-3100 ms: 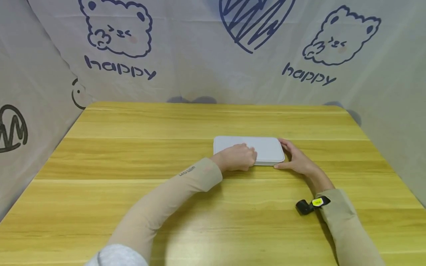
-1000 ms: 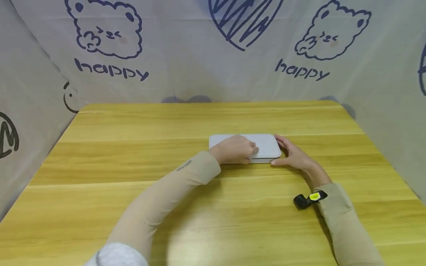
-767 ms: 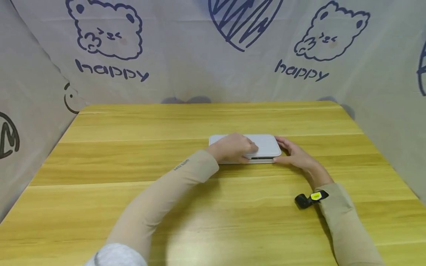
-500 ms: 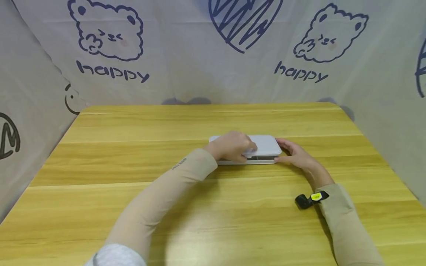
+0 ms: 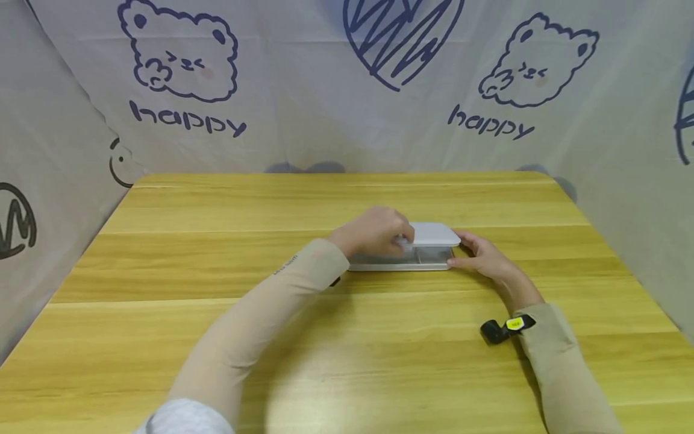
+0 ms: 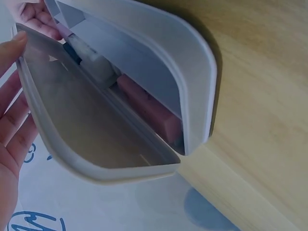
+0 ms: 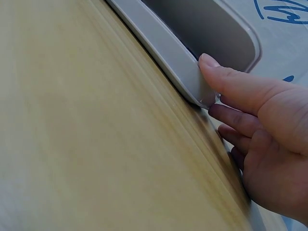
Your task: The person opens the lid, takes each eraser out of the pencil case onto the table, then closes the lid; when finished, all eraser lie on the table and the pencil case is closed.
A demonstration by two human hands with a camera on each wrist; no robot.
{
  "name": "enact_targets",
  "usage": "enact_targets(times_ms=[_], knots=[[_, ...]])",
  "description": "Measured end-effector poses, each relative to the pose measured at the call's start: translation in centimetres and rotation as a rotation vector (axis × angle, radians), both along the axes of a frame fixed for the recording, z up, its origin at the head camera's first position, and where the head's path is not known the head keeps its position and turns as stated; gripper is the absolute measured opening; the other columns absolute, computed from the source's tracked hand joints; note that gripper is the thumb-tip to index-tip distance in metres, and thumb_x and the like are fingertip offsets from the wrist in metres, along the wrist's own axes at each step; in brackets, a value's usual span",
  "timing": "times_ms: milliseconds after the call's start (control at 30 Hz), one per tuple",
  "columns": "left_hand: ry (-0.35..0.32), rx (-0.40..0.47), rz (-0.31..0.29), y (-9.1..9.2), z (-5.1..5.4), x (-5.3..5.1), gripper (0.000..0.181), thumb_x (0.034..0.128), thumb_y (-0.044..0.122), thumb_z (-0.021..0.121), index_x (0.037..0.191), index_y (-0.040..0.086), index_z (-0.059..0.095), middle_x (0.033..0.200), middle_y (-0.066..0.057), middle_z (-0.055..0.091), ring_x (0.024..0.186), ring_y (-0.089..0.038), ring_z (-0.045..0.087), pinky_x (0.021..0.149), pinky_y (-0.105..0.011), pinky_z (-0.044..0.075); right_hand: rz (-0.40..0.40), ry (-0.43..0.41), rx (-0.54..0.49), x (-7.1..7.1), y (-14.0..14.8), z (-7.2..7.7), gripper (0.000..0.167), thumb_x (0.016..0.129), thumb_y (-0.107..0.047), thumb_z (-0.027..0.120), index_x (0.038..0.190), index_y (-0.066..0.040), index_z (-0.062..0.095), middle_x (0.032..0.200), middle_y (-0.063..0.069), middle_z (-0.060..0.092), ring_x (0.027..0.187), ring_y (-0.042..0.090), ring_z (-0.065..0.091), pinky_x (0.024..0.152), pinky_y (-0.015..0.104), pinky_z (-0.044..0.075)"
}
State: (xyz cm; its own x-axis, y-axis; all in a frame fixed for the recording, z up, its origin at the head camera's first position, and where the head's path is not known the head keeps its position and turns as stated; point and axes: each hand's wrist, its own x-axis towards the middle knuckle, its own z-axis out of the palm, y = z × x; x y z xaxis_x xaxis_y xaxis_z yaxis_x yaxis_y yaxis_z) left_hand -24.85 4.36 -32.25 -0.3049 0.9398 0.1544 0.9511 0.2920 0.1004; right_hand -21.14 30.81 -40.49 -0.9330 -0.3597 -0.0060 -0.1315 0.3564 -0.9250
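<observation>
A white hinged storage box (image 5: 398,267) lies on the table, its lid (image 5: 438,234) partly raised and tilted back. My left hand (image 5: 374,232) pinches the lid's front edge; in the left wrist view the thumb is on one side and the fingers are behind. At the box's right end, my right hand (image 5: 488,258) holds the base, thumb near the rim in the right wrist view. Inside, the left wrist view shows a pink block (image 6: 147,107) and a whitish item (image 6: 98,67), kinds unclear. A divider (image 6: 70,15) stands within. The left forearm hides part of the box.
The wooden table (image 5: 217,217) carries the box towards its right middle. A white cloth (image 5: 303,90) with drawings hangs behind it and along the sides. A black wrist camera (image 5: 493,331) is strapped to the right sleeve.
The lid was closed at first. My left hand has lifted its front edge up and back, widening the gap and exposing the inside. My right hand has stayed at the box's right end.
</observation>
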Motion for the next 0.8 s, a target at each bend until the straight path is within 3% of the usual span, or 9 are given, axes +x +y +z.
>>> enact_targets(times_ms=[100,300,533,800], knots=[[-0.002,0.027,-0.001,-0.1,0.1,0.0,0.013,0.0761,0.014,0.07,0.088,0.012,0.069,0.091,0.001,0.065,0.079,-0.01,0.058,0.072,-0.023,0.045,0.007,0.002,0.0,0.0,0.1,-0.1,0.063,0.08,0.002,0.064,0.132,0.012,0.03,0.131,0.028,0.034,0.119,0.022,0.033,0.103,0.047,0.014],[-0.019,0.075,-0.012,-0.3,0.7,-0.2,0.009,0.079,0.007,0.067,0.088,0.008,0.07,0.091,-0.001,0.064,0.082,-0.012,0.059,0.074,-0.021,0.045,0.006,-0.015,0.005,0.0,0.0,0.0,0.063,0.08,0.002,0.063,0.131,0.014,0.027,0.134,0.031,0.029,0.126,0.038,0.02,0.103,0.048,0.012],[-0.008,0.132,0.056,-0.6,1.6,-0.8,0.01,0.0835,0.008,0.063,0.087,0.009,0.072,0.087,0.0,0.06,0.082,-0.011,0.055,0.073,-0.02,0.043,0.008,-0.027,-0.006,0.2,-0.3,0.3,0.062,0.08,0.004,0.061,0.13,0.016,0.027,0.137,0.029,0.025,0.129,0.037,0.015,0.104,0.046,0.009],[0.056,0.199,0.109,-0.6,1.9,-1.3,0.011,0.0839,0.008,0.062,0.087,0.008,0.072,0.083,-0.001,0.061,0.08,-0.013,0.054,0.072,-0.02,0.044,0.003,-0.027,-0.014,0.2,-0.3,0.5,0.061,0.08,0.006,0.061,0.13,0.016,0.027,0.137,0.03,0.025,0.129,0.036,0.014,0.104,0.046,0.008]])
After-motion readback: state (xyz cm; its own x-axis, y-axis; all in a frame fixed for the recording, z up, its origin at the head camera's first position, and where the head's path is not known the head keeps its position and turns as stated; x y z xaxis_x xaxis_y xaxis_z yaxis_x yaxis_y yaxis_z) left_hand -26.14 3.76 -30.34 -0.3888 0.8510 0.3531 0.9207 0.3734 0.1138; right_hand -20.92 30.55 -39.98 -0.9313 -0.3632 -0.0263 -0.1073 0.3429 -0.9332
